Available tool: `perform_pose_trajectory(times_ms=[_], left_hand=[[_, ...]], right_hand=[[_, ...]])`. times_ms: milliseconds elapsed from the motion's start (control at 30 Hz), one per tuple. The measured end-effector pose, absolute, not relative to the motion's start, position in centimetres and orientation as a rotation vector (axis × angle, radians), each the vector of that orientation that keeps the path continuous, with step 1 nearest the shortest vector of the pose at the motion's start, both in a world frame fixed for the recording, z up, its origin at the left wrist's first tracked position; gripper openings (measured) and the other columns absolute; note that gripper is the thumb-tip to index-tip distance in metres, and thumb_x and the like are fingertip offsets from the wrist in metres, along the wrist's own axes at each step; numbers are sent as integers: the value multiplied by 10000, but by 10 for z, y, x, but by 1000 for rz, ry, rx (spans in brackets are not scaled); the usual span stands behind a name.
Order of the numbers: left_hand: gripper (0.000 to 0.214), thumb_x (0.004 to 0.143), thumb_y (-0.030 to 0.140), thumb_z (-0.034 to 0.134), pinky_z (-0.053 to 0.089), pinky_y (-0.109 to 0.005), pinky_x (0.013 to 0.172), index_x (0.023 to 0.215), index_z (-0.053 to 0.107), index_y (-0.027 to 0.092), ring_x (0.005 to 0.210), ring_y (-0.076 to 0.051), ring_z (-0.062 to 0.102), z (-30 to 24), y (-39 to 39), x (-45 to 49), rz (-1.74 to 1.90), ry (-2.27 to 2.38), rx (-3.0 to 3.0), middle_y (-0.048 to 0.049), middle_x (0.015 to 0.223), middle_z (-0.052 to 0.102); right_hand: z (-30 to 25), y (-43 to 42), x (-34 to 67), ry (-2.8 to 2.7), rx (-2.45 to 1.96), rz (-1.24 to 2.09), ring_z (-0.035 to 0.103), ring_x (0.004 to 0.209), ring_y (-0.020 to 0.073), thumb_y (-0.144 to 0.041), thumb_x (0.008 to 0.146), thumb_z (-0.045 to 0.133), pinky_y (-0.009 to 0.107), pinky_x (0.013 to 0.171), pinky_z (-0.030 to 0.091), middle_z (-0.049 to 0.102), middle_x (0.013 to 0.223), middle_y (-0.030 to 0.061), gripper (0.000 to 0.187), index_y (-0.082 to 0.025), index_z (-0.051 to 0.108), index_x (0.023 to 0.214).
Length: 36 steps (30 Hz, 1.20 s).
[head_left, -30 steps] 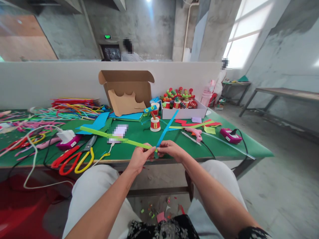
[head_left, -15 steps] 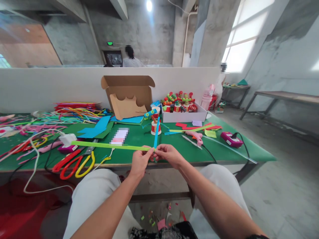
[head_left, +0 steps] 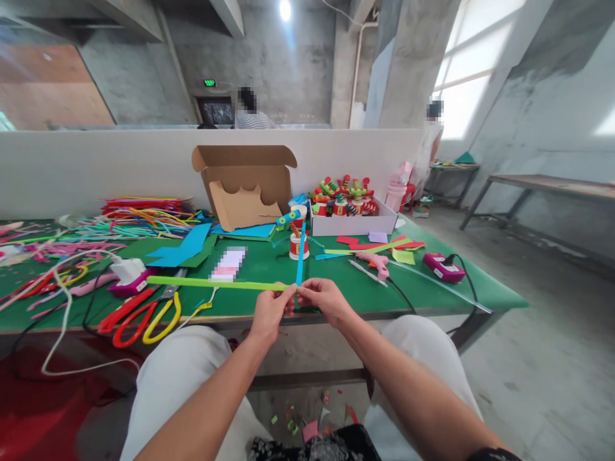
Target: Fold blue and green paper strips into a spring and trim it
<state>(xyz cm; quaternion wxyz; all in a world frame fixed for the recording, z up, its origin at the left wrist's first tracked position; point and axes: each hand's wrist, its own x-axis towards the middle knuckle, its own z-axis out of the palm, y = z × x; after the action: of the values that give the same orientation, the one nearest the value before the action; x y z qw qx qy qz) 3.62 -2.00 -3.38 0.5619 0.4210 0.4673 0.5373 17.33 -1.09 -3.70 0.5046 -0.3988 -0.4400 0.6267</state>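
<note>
A long light-green paper strip [head_left: 206, 283] reaches out to the left from the fingertips of my left hand [head_left: 269, 312], which pinches its end. My right hand [head_left: 327, 299] is closed, thumb and finger pinched at the lower end of a blue paper strip [head_left: 300, 259] that points away from me. At my fingertips the two strips meet at roughly a right angle; the fingers hide the joint itself. Just behind the blue strip stands a red-and-white paper cup figure [head_left: 296, 246] with coiled arms and a blue head piece [head_left: 288, 219].
Red-handled scissors [head_left: 129, 314] and yellow-handled scissors [head_left: 166, 320] overhang the front edge at left. A pink glue gun [head_left: 375, 262] lies right, beside colored strips. Behind are a cardboard box [head_left: 245, 157], a white box [head_left: 353, 225] of figures, and stacked strips [head_left: 144, 211]. Two people are beyond.
Both hands keep their pinch where the strips meet, with slight finger movement. The whole view has shifted a little, and the person at far right has moved.
</note>
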Motion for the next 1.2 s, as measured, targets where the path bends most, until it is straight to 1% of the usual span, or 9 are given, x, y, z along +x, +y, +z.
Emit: perform_pose_trajectory(times_ms=[100,167,200,267,367,500,600,767,1200], left_hand=[[587,622,713,635,258,-198,321,448,497,169,287,-71,356,-25,-26,22,826,1045,1137,36,321,415],[564,630,693,650,280,-206,334,484,539,160,302,-85,398,-20,-30,14,624,902,1298,8,355,480],[526,648,666,656,332,-217,368,535,569,159,346,-100,453,-19,-30,12,672,865,1358,-4,408,533],[416,726,582,630,446,-256,514,661,622,171,510,-136,562,-17,-28,9,1024,933,1497,-26,569,637],[253,785,431,604,473,-322,741,744,677,192,770,-192,599,-21,-16,6,1384,1230,1901,-55,772,698],[303,857,355,491,448,-347,817,660,679,221,839,-205,577,-30,-2,0,1143,1268,2249,-44,803,717],[253,825,347,530,460,-332,805,668,685,224,843,-201,594,-35,0,-1,1019,1238,2200,-33,813,721],[137,722,313,632,472,-310,777,724,697,193,802,-196,630,-33,-1,2,1036,1267,1963,-34,803,721],[99,703,296,655,485,-321,762,699,724,224,746,-189,628,-32,-4,3,1185,1161,1978,-29,743,709]], right_hand=[[-40,-8,174,-1001,-1019,1492,596,514,87,-430,454,871,230,584,492,666,589,-13,403,-148,634,618],[-41,-6,176,-990,-1043,1495,596,512,88,-413,463,866,230,578,489,665,586,-12,384,-151,627,610],[-42,-6,175,-999,-1048,1499,596,513,89,-408,472,862,231,579,490,665,586,-12,374,-152,625,609],[-42,-8,174,-1041,-1055,1498,592,512,89,-400,486,852,233,586,492,660,578,-16,356,-156,624,609],[-41,-14,169,-1145,-1067,1476,584,512,91,-388,517,836,234,589,489,647,561,-29,322,-164,627,617],[-41,-19,165,-1240,-1082,1478,578,516,99,-390,552,819,235,579,487,638,557,-36,299,-177,621,620],[-42,-19,164,-1255,-1093,1484,574,517,99,-378,564,806,240,587,495,641,569,-35,277,-177,625,621],[-41,-18,166,-1248,-1106,1515,581,524,98,-334,597,781,246,615,502,658,588,-27,224,-170,634,637],[-37,-19,170,-1069,-1050,1663,579,488,86,-296,570,823,237,586,510,665,579,-20,251,-166,619,637]])
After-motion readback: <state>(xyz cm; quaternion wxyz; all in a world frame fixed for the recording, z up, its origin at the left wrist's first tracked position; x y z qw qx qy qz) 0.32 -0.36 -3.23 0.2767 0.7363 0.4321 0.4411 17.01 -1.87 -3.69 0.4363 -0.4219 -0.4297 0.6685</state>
